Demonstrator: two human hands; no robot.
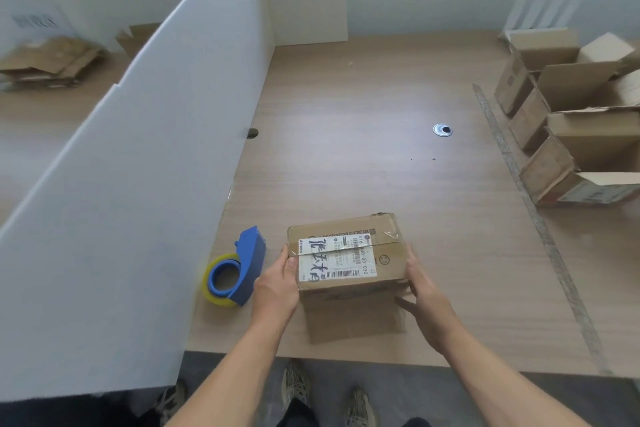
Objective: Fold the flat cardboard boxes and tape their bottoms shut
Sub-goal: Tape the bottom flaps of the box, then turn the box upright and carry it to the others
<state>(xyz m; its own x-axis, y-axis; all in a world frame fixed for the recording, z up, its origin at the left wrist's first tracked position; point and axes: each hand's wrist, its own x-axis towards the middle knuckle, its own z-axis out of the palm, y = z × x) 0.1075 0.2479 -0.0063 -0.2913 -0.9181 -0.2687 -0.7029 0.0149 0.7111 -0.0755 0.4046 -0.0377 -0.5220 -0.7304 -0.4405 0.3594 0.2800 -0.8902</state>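
Wood-grain table [363, 107]; white partition [156, 166] at 9 o'clock, open boxes [543, 170] at 2. The left grip [277, 288] clasps the taped box [346, 253]; the right grip [427, 295] presses it, fingers straight.

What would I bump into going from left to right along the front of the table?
The white divider wall → blue tape dispenser → left hand → cardboard box → right hand → row of open boxes.

Box [348, 253] between left hand [277, 284], right hand [427, 291]
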